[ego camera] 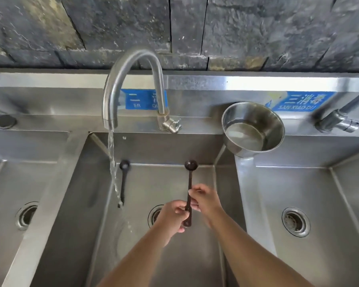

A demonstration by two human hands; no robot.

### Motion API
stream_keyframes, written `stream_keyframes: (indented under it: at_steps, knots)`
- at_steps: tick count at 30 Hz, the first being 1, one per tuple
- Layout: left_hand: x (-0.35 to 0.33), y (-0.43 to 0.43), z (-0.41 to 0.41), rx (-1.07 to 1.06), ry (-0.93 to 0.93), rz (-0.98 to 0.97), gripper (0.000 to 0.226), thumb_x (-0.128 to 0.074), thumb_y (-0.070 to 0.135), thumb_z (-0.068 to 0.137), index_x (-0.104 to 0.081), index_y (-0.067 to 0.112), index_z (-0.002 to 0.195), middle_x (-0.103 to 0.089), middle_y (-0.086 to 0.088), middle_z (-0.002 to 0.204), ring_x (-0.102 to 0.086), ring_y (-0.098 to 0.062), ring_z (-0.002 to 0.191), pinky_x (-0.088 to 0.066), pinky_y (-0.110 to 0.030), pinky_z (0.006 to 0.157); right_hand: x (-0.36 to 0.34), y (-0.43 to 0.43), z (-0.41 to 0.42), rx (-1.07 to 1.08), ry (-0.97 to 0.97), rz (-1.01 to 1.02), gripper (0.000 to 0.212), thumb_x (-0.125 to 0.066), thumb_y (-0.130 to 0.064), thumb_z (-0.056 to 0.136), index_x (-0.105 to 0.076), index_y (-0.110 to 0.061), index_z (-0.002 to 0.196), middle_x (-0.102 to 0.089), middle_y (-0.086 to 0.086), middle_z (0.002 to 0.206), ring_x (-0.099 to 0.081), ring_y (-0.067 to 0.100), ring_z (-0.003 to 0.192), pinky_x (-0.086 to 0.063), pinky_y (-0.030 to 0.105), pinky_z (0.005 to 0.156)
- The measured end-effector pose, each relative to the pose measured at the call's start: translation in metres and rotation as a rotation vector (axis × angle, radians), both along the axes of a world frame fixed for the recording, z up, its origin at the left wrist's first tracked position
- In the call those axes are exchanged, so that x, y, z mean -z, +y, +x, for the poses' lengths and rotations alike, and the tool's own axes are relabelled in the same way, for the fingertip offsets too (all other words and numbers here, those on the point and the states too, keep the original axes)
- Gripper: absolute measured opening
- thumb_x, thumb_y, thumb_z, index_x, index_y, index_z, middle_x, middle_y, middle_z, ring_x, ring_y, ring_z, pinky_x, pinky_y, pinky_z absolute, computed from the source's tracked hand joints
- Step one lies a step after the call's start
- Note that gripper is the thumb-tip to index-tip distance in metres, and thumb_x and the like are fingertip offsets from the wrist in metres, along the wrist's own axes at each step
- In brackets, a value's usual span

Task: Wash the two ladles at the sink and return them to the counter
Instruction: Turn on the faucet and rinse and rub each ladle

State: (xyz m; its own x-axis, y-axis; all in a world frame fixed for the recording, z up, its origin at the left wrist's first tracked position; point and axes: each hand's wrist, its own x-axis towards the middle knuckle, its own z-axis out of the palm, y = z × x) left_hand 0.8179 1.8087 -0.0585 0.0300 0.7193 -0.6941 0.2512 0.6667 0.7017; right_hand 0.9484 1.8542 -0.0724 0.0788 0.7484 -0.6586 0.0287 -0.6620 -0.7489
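**Two ladles, one in hand, one parked in the basin**

Two dark ladles in my view right now. I've got both hands on the held ladle (189, 191) over the middle sink (174, 148): my left hand (174, 216) is pinching the lower end of the handle, my right hand (203, 199) has fingers closed around the stem a bit higher up, bowl pointing away from me. The other ladle (123, 181) is propped against the back wall of the same basin, just beside the water stream (113, 162) running from the faucet (131, 83). A steel bowl (253, 127) with some water in it sits on the ledge to the right.
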Motion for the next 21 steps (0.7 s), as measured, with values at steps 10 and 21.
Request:
stream_keyframes:
  at_steps: [10,21]
  knots:
    - [0.099,0.035,0.011,0.064,-0.008,-0.091,0.012,-0.058,-0.003,0.087,-0.062,0.007,0.084,-0.062,-0.008,0.069,-0.055,-0.020,0.053,-0.044,-0.032,0.054,0.103,0.033,-0.003,0.043,-0.317,-0.045,0.007,-0.066,-0.005,0.089,-0.069,-0.010,0.084,-0.070,0.008,0.079,-0.066,0.025,0.071,-0.056,0.034,0.071]
    - [0.172,0.062,0.021,0.245,0.130,0.055,0.020,-0.069,0.014,0.080,-0.060,-0.003,0.079,-0.057,-0.011,0.062,-0.051,-0.020,0.056,-0.037,-0.032,0.058,0.166,0.068,0.007,0.052,-0.436,-0.047,0.008,-0.067,-0.009,0.089,-0.073,-0.014,0.089,-0.069,0.000,0.084,-0.062,0.016,0.078,-0.042,0.021,0.061]
